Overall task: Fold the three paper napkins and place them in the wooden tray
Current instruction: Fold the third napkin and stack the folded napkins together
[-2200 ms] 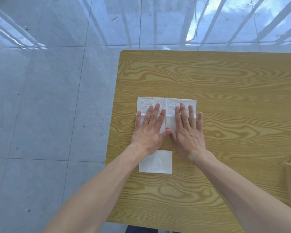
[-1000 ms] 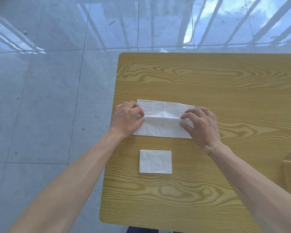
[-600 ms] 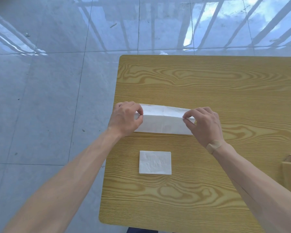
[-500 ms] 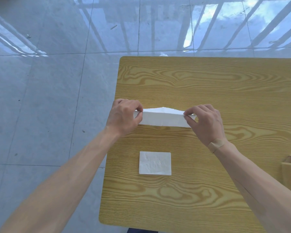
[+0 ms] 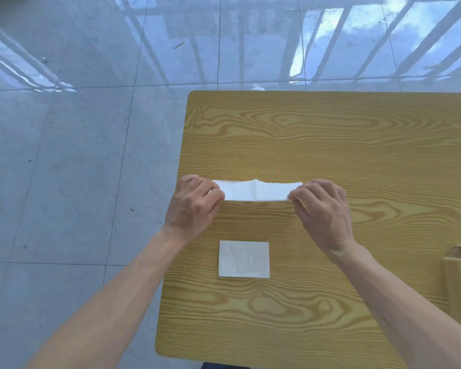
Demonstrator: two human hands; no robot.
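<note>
Two hands hold one napkin (image 5: 258,191) between them: the left hand (image 5: 194,206) pinches its left end, the right hand (image 5: 322,209) pinches its right end, fingers curled over the paper on both sides. The napkin is folded into a narrow strip whose long axis runs left to right across the table (image 5: 330,134), with a small peak at its middle crease on the far edge. Whether it lies flat on the wood or is lifted slightly, I cannot tell. Each hand is equally close to its own end, so the next fold, likely one end brought over to the other, could start from either side.

Near the person, just below the strip and well apart from it, lies a second napkin (image 5: 244,259), already a small folded square. At the right edge, only a corner of the tray (image 5: 458,278) shows; the right hand is nearer to it. Nothing stands between the strip and the tray. A third napkin is not in sight. Beyond the table is grey tiled floor (image 5: 64,155).
</note>
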